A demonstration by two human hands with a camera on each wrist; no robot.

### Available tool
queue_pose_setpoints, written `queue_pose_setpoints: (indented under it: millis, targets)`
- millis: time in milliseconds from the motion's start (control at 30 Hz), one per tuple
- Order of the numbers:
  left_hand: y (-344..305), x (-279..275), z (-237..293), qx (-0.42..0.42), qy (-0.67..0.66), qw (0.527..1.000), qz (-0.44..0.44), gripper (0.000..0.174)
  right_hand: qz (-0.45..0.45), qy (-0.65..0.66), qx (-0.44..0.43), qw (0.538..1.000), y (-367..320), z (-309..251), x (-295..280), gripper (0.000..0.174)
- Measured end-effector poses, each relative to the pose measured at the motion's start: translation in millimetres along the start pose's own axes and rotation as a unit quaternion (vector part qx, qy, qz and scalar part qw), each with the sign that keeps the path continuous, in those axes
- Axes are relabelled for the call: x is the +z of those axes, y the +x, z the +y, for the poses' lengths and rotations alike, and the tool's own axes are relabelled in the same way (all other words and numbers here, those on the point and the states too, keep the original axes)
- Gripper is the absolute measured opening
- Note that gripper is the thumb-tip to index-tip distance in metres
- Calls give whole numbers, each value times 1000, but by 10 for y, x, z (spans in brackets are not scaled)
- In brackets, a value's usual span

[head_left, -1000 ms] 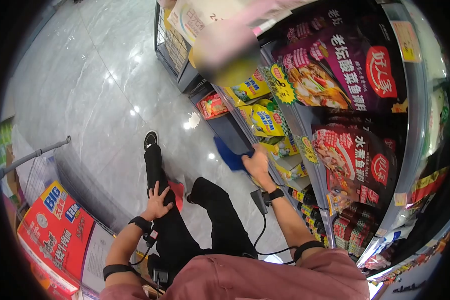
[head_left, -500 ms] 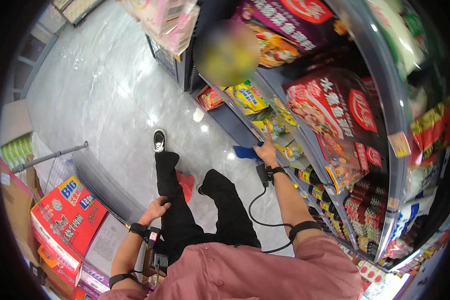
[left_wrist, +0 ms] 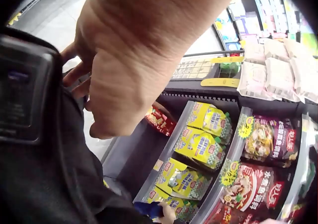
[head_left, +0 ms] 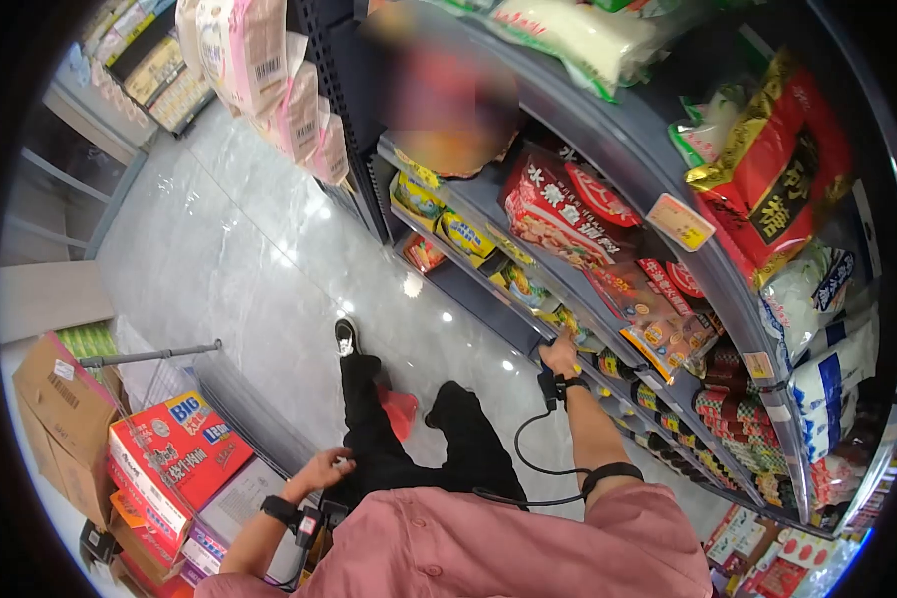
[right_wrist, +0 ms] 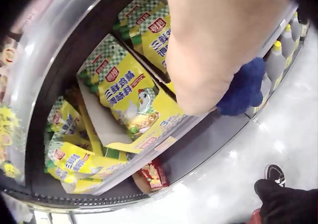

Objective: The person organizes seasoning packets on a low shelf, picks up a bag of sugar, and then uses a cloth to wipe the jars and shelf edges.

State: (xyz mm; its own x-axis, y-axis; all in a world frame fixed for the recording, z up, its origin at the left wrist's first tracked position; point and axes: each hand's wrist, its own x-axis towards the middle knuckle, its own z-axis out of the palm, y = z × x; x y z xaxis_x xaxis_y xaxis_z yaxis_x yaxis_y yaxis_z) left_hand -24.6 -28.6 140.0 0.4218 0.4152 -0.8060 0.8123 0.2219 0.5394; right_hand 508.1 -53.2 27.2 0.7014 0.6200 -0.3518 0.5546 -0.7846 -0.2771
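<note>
My right hand is at the front edge of a low shelf and grips a blue cloth. In the right wrist view the cloth bunches out past the hand, over the shelf's front rail. Yellow seasoning packets in cardboard display boxes stand on that shelf, right behind the hand. My left hand hangs with loosely bent fingers near my thigh and holds nothing. In the left wrist view the same hand fills the upper middle.
Above, dark red seasoning bags fill another shelf. Bottles line the lower shelf to one side. On my left stand a wire rack and a red noodle carton. A red object is by my leg on the tiled floor.
The right hand, with the blue cloth, has moved along the shelf edge. My left hand has come off the thigh and drawn back. The head view has turned toward the shelves.
</note>
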Motion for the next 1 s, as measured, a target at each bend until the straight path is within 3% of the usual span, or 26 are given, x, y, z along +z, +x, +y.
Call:
queue_pose_setpoints:
  millis: [67,133,200,233,267,300,333,367,433,467,533,567,700,767,800,867,900,933,1000]
  targets:
    - [-195,63,156,-4,22,1000,-21,51,-15,12,20,1000,-81,9,-43,75]
    - [-300,139,245,29,69,997,-27,49,-106,65,27,992,-176,-42,-87,60]
    - [-245,154,213,124,180,976,24,47,-190,109,-53,974,-331,-123,-261,40]
    - [-250,87,311,132,187,973,31,47,-228,147,-65,960,-433,-183,-373,29]
    - [-240,14,417,147,210,966,43,45,-297,219,-92,925,-499,-239,-515,26]
    - [-237,-79,556,163,235,957,53,43,-355,377,-55,853,-674,-390,-814,24]
    - [-241,-184,705,172,245,952,57,43,-403,523,-18,751,-872,-525,-1091,22]
    - [-256,-294,875,220,255,941,41,41,-391,532,-23,751,-969,-577,-1206,22]
    - [-297,-490,1244,320,316,893,22,38,-295,687,-11,664,-1160,-632,-1318,25]
    - [-305,-564,1413,330,324,886,21,38,-282,693,-16,663,-1240,-629,-1340,25]
    - [-310,-708,1696,427,446,786,-18,43,-274,593,-11,757,-1375,-674,-1443,24]
    - [-317,-808,1792,466,484,740,-22,43,-279,611,-27,740,-1462,-757,-1501,24]
    - [-209,-1147,1919,491,418,757,-101,41,-252,667,-87,696,-1614,-1122,-1719,25]
    - [43,-1175,1818,572,268,766,-116,41,-244,705,-78,662,-1659,-1342,-1923,28]
    - [52,-1212,1853,575,271,763,-118,41,-238,707,-79,662,-1693,-1473,-2044,28]
    - [34,-1257,1913,527,324,782,-70,38,-226,768,-137,584,-1783,-1758,-2314,36]
    - [56,-1323,1919,530,324,780,-73,38,-216,769,-172,576,-1803,-1906,-2469,43]
    - [86,-1399,1933,539,324,774,-71,36,-213,769,-172,577,-1854,-2073,-2629,43]
    - [136,-1577,2002,551,323,767,-65,35,-95,710,-232,658,-1907,-2424,-2907,42]
